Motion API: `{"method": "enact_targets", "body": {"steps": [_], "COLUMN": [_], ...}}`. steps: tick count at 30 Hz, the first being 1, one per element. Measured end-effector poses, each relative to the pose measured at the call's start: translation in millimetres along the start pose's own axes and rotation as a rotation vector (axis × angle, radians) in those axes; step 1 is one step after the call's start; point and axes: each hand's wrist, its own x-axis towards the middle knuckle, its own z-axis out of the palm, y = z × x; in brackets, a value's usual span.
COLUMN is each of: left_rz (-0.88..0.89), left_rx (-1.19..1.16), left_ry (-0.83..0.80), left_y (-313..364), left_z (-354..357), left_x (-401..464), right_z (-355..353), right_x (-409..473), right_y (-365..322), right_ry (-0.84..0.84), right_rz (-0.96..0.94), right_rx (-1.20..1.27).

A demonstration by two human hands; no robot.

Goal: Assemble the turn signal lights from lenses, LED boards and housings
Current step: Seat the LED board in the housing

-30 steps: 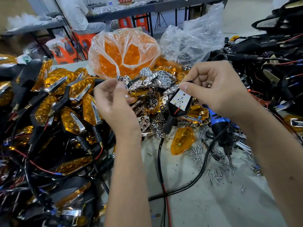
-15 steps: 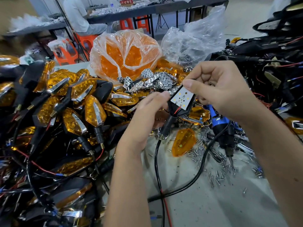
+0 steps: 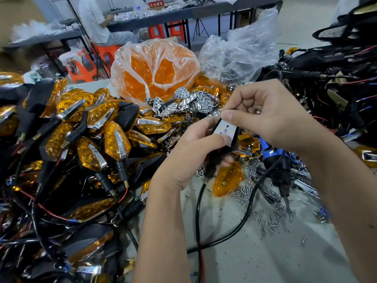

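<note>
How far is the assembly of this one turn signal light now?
Done: a pile of finished lights lies at the left. In hand: both the left hand and right hand hold a black housing with the white LED board in it. Left: no lens on it yet; a loose amber lens lies below.

A small assembly workshop, shown by parts kept in bulk on the worktable [image 3: 265, 252]: a heap of finished amber signal lights [image 3: 98, 127] at 9 o'clock, a plastic bag of orange lenses [image 3: 157, 68] at 12 o'clock, loose screws [image 3: 271, 217] and a blue electric screwdriver [image 3: 273, 156] at 4 o'clock. At 11 o'clock a second worker [image 3: 95, 21] sits on an orange stool [image 3: 108, 52] at another long table [image 3: 183, 14] strewn with parts.
</note>
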Motion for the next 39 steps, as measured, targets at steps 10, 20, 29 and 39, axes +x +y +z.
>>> {"method": "enact_targets", "body": {"steps": [10,20,29,39], "left_rz": [-0.042,0.000,-0.003,-0.010], "left_rx": [-0.100,-0.190,-0.136,-0.159], "left_ry": [-0.116,-0.087,0.007,0.279], "left_y": [-7,-13,-17,-20], "left_z": [10,25,27,16], "left_x": [1,8,18,19], "right_z": [-4,-11,-4,1], "right_x": [3,4,2,9], "right_y": [7,13,17,17], "right_ry": [-0.257,-0.237,-0.186,0.035], "right_rz": [0.066,0.119,0.190,0.312], "right_rx": [0.009,0.038,0.131,0.349]}}
